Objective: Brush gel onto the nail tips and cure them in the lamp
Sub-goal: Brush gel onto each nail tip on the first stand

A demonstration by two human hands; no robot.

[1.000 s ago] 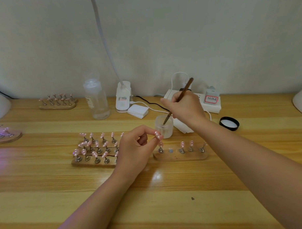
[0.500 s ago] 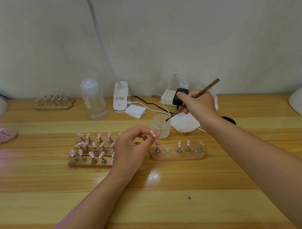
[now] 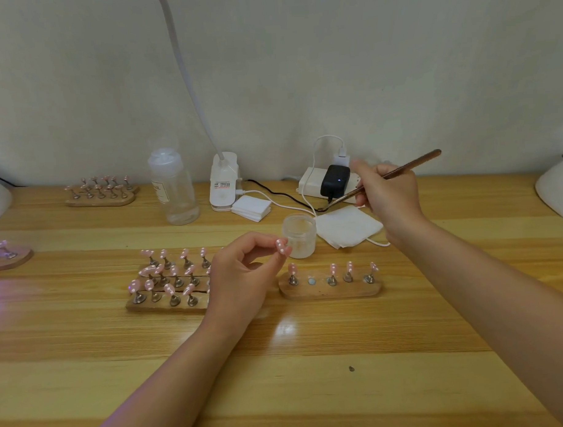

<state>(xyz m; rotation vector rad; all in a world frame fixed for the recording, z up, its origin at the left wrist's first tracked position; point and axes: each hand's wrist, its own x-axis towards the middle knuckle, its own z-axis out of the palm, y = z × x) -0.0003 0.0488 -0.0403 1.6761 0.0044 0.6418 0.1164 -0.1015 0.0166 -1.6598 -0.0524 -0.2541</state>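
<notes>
While the left hand (image 3: 240,272) pinches a pink white-dotted nail tip (image 3: 281,247) between thumb and forefinger, raised over the table's middle just left of the small frosted gel jar (image 3: 299,236), the right hand (image 3: 386,197) grips a thin brown-handled brush (image 3: 397,172) like a pen. Brush bristle end (image 3: 323,208) hangs above and right of the jar, not touching it, over the folded white wipe (image 3: 347,227). Handle end points up-right toward the table's far right.

Small wooden holder strip (image 3: 330,288) lies just right of the left hand, near the table's middle: four pink dotted tips stand on metal pegs, one bare round magnet spot (image 3: 312,281) second from its left end. Larger wooden holder block (image 3: 163,302) with rows of pink dotted tips lies left of the left hand, its right end hidden behind that hand. Another wooden holder with tips (image 3: 101,195) sits at the far left edge. Wooden holder under purple light (image 3: 7,256) is at the left edge, partly cut off.

Along the far edge: clear plastic pump bottle (image 3: 174,191), white clip lamp base (image 3: 223,183) with its bending neck going up, stack of white cotton pads (image 3: 252,208), white power strip (image 3: 311,183) with black adapter (image 3: 335,181) and white charger plugged in. White curved lamp housing (image 3: 557,191) shows at the right edge, cropped.
</notes>
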